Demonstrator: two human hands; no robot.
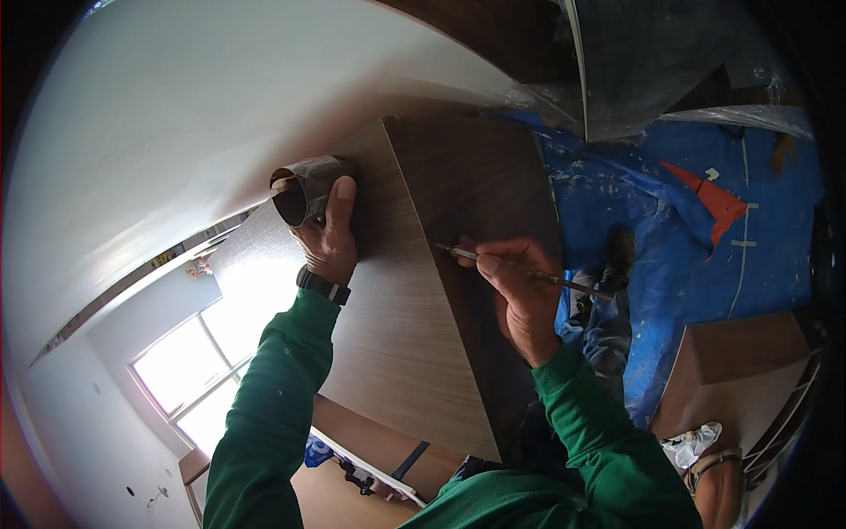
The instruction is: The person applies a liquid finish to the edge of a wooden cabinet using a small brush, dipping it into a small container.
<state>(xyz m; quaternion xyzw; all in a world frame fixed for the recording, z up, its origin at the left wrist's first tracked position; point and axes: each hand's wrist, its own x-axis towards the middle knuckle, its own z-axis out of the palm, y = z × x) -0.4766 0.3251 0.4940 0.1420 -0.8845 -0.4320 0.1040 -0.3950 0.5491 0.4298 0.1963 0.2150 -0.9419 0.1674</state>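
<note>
My left hand point(332, 234) is wrapped around a short hollow brown cylinder point(319, 181), like a roll with an open end, resting against the wood-grain panel. A dark watch strap sits on that wrist. In my right hand point(524, 295), a slim pen-like tool point(465, 253) is pinched between thumb and fingers. Its pointed tip lies at the edge of the wood-grain cabinet point(397, 291), where the lighter top face meets the darker side. The tool's thin tail point(586, 289) sticks out past the hand to the right. Its exact kind cannot be made out.
Blue sheeting point(687, 247) with an orange-red patch point(718, 207) covers the floor at right. A brown box-like unit point(745, 353) and a tan bag point(718, 489) stand lower right. A white wall point(220, 97) rises at left, with a bright window point(189, 361). Plastic-wrapped dark furniture point(643, 62) is at the top.
</note>
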